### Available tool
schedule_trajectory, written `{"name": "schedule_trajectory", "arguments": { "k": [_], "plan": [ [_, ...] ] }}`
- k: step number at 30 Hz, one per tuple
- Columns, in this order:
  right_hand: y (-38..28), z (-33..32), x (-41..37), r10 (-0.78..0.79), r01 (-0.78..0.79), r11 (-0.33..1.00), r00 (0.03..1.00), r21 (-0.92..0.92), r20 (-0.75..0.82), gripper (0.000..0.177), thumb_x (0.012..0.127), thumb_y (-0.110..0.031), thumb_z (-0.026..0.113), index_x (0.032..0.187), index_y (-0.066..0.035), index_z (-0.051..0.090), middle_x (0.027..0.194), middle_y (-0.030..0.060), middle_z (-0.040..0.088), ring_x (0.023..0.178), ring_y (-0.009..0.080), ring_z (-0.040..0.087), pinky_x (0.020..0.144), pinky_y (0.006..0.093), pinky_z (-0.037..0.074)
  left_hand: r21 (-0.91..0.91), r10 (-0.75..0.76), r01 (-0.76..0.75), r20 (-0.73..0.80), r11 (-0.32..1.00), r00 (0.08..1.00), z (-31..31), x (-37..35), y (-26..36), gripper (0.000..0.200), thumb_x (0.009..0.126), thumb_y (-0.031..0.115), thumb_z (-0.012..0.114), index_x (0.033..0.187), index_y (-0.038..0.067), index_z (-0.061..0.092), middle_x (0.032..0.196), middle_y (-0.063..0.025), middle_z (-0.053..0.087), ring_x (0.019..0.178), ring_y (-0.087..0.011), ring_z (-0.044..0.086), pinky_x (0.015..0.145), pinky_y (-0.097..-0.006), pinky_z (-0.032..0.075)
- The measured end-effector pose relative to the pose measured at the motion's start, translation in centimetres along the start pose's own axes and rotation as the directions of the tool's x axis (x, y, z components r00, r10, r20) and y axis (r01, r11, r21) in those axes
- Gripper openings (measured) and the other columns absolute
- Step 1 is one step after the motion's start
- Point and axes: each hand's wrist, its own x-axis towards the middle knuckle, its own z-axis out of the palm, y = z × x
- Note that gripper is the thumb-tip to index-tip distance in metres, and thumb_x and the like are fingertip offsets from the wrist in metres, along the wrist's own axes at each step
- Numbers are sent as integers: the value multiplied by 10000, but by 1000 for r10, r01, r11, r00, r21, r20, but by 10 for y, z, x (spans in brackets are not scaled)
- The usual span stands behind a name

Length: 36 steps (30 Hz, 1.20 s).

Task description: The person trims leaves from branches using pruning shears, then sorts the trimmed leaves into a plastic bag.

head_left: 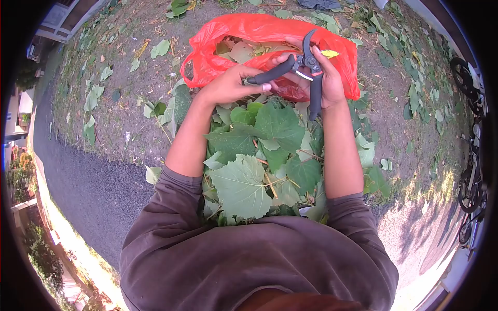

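Note:
Pruning shears [311, 63] with dark handles are held up over a red plastic bag [270, 26], their handles spread and blades apart. My left hand [231, 84] is closed on the left handle, thumb along its end. Around the right handle, my right hand [332, 85] is closed, with fingers partly behind the tool. The bag lies open on the ground, and leaves [241, 52] show inside it. Between my forearms is a heap of large green leaves [244, 181] with some thin stems. A small yellow piece [329, 53] shows near my right fingers.
Bare soil [150, 83] with scattered leaves surrounds the bag. An asphalt path [88, 192] runs along the left. Several bicycles or wheels [467, 83] stand at the far right. A dark cloth-like thing [319, 4] lies at the top.

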Motion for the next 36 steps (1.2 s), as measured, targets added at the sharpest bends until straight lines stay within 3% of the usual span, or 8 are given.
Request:
{"name": "schedule_trajectory", "arguments": {
  "k": [4,12,19,22,25,30,34,36],
  "plan": [
    [1,1,2,34,-39,988,999,-149,-35,612,1142,-412,389,1577,16,432,1317,292,689,1319,382,635,1206,540,415,70,-50,54,-50,996,997,2,-1,1,293,1057,291,697,1146,25,782,1045,-39,783,1040,-121,690,957,-312,529],
    [19,12,-1,-133,100,988,933,113,334,791,989,-408,633,1617,6,389,1646,292,412,1546,344,415,1267,510,317,-482,-32,-55,-169,874,985,4,4,-5,351,1105,362,632,1068,29,738,803,38,570,707,-54,475,626,-245,387],
    [26,5,4,-129,137,990,979,-40,157,715,897,-336,627,1514,-7,475,1541,246,521,1493,396,470,1254,529,354,-180,-80,7,-404,984,911,18,10,-1,461,1121,420,570,1106,-21,707,771,41,523,669,-65,466,580,-255,377],
    [21,0,3,-204,207,978,963,-1,174,723,876,-385,609,1486,-17,482,1490,228,534,1474,446,469,1260,560,351,-524,271,-579,-551,624,790,-14,3,-16,579,1123,455,343,1259,-28,632,945,-42,582,828,-130,583,675,-276,464],
    [20,-6,4,-309,313,950,935,3,173,687,885,-342,588,1476,-10,480,1435,232,556,1445,460,491,1259,578,351,-448,181,-718,-769,533,613,-10,7,-4,518,1056,357,357,1283,-34,609,1018,-71,547,900,-164,512,750,-342,452],
    [18,0,9,-576,591,760,805,-272,142,607,902,-166,590,1471,-2,458,1417,228,565,1421,383,525,1273,553,321,-35,281,-454,-742,890,609,-22,13,-25,463,964,136,421,1360,-14,607,1343,-107,622,1245,-196,576,1065,-354,470],
    [23,1,7,-617,566,654,783,-503,79,564,910,-84,619,1451,2,485,1419,186,578,1384,313,559,1273,530,316,-187,127,-334,-673,924,728,-11,17,-24,434,968,9,511,1392,-3,603,1350,-94,622,1219,-180,595,1066,-332,472],
    [27,3,6,-567,478,672,823,-565,23,555,917,-96,632,1446,2,497,1414,175,584,1371,305,568,1275,533,309,-160,136,-407,-782,899,609,-3,24,-17,324,979,-44,646,1303,-20,642,1249,-91,665,1162,-134,636,1013,-293,503]
  ]
}}
